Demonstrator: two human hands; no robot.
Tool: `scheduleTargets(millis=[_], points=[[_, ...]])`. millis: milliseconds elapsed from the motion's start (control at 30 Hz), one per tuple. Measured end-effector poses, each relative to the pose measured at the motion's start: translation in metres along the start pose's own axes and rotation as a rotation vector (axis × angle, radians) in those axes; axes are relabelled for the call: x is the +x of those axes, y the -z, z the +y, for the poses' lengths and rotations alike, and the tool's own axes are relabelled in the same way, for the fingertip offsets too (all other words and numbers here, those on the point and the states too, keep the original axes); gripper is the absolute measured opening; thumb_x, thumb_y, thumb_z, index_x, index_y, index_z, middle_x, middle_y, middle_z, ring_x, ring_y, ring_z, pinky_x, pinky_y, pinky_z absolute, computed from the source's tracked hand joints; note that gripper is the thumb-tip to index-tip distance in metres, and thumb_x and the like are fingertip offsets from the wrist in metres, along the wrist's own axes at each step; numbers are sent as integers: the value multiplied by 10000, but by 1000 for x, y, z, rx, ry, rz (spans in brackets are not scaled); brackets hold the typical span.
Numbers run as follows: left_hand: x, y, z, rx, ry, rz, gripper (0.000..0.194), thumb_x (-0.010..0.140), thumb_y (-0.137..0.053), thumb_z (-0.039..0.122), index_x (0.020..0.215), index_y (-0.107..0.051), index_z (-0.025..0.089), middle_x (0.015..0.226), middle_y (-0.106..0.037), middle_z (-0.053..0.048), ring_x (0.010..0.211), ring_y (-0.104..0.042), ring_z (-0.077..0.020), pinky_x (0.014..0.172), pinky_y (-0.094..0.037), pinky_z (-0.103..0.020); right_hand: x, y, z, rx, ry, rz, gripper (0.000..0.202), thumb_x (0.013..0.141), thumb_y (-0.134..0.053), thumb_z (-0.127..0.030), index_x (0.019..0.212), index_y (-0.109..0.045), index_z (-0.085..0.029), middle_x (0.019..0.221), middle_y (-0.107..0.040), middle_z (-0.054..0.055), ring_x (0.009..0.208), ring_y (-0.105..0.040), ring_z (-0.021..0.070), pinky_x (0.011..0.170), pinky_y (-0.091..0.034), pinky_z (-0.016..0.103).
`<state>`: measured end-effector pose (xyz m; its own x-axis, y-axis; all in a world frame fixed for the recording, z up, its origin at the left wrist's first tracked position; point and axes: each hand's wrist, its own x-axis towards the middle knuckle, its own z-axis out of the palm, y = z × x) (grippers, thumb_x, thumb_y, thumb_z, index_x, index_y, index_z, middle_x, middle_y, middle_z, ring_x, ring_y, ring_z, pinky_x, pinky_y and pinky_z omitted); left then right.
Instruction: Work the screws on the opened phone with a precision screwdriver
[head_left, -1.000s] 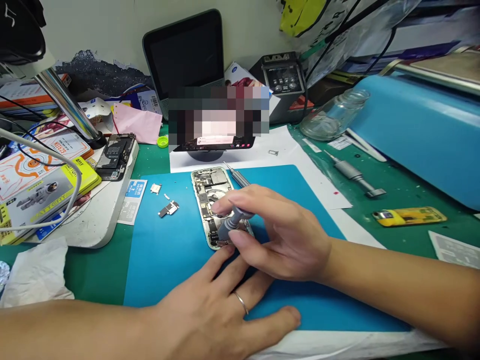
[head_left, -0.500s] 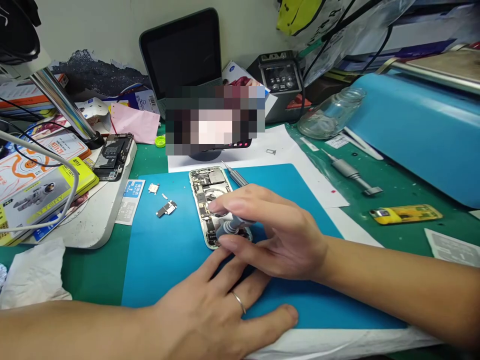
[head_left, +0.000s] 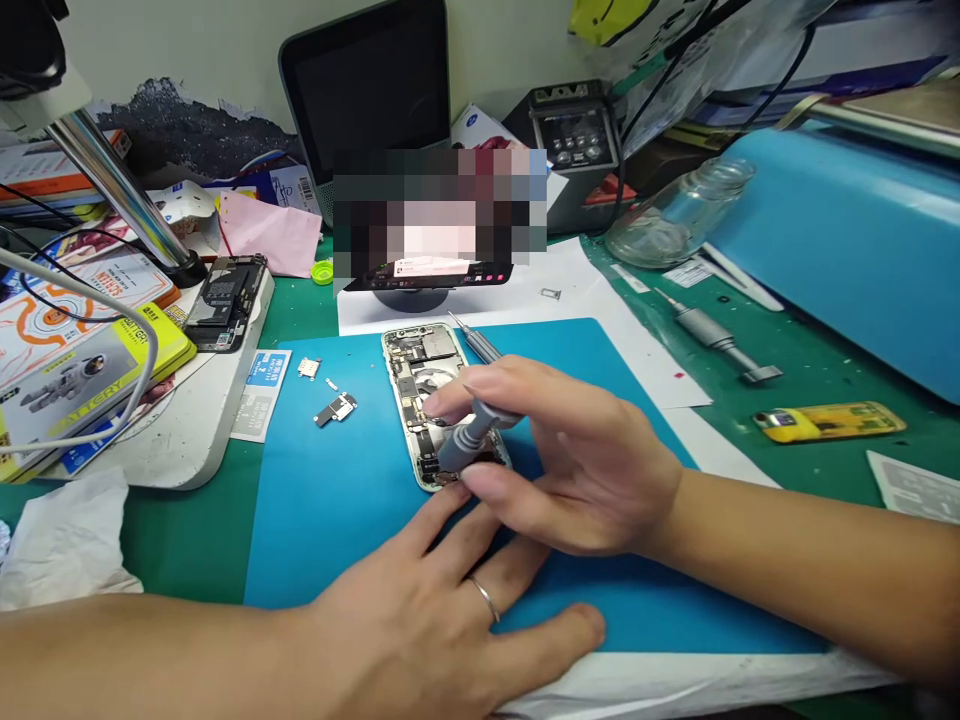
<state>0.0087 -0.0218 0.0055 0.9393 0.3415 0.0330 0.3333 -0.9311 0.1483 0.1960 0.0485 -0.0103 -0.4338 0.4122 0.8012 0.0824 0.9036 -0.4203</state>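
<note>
A phone with its inside laid bare lies on a blue mat. Over its lower end, my right hand grips a grey screwdriver between thumb and fingers; its tip is hidden. My left hand, ring on one finger, lies with spread fingers, the fingertips reaching the phone's lower edge and partly covered by the right hand. A second screwdriver rests right of the phone. Small metal parts, among them a black-and-silver piece and a silver plate, lie left of it.
A white stand at left carries boxes and another opened phone. At the back stand a dark screen and a partly blurred display. A glass jar, a grey screwdriver and a yellow tool lie at right.
The screwdriver in my right hand has tilted and shows more of its handle, as the fingers have shifted on it. My left hand stays in place; the view has moved slightly.
</note>
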Motion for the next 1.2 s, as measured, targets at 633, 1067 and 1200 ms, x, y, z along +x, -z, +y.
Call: scheduleTargets(millis=[633,1067,1200], points=[[1,1,1,-49,8,-20,723,927,-722,555,1534,-459,264,1586,-458,-154,1530,-342,-359,1283,-141,-487,0,-1,-2,53,-75,111,739,883,-664,-7,1523,-486,-329,1131,-746,36,896,-780,156,761,-694,267],[-12,-11,14,140,131,28,732,1006,-550,637,1604,-406,240,1641,-405,-162,1509,-319,-330,1175,-311,-476,-7,-10,2,196,-234,108,453,898,-744,-78,1285,-567,-235,1034,-760,38,885,-790,160,745,-700,250],[-12,-11,15,66,201,-34,905,942,-587,751,1657,-291,281,1691,-296,-229,1590,-144,-400,1152,-229,-794,-6,-11,2,173,-252,127,454,926,-722,-92,1308,-550,-268,1040,-734,12,892,-788,142,764,-700,236]])
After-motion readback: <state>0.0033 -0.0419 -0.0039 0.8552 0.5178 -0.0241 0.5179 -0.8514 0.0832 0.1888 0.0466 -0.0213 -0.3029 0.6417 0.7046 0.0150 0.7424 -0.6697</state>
